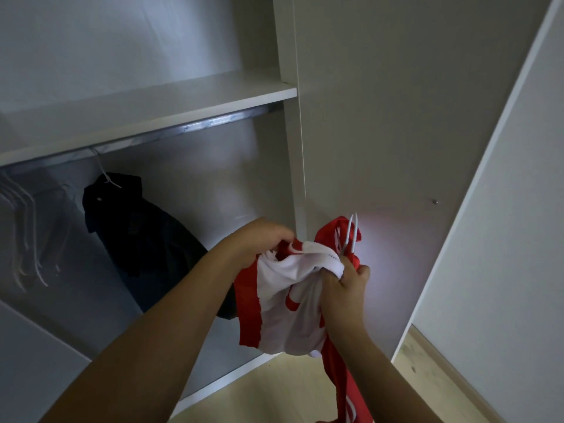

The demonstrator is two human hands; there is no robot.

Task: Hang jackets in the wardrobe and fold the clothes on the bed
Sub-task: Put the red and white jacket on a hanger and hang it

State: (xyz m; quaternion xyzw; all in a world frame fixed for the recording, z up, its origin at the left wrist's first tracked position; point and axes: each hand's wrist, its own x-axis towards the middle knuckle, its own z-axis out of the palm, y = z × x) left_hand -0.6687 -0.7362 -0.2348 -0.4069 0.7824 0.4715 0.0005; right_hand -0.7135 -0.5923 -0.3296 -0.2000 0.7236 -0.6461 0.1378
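Jacket (283,303) bunched between raised hands; left hand (262,239) fingers gripping collar, right hand (346,286) fingers clamping fabric and hanger (350,236).

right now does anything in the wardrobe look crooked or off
Yes: the dark jacket on the rail hangs lopsided, its white hanger tilted and the fabric slumping to the right. The red and white garment is only bunched around its hanger hook, gripped by both hands, not hung yet.
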